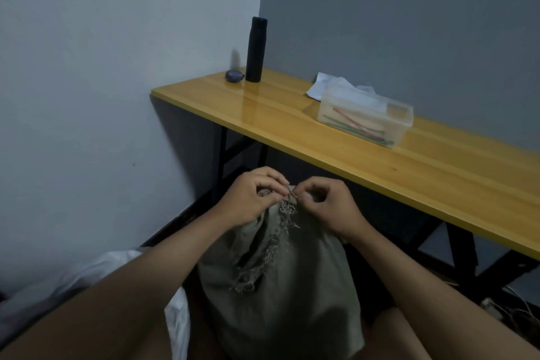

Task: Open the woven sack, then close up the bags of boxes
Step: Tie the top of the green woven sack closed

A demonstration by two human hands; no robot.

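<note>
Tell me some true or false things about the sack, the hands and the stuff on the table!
1. Both hands pinch the tie at the top of the sack. True: the left hand and right hand meet there.
2. The sack is wide open. False: its top is bunched shut.
3. A black bottle stands upright on the table. True.
4. The bottle lies inside the clear box. False: it stands apart, at the far end of the table.
5. The clear box sits on the floor. False: it rests on the table.
</note>
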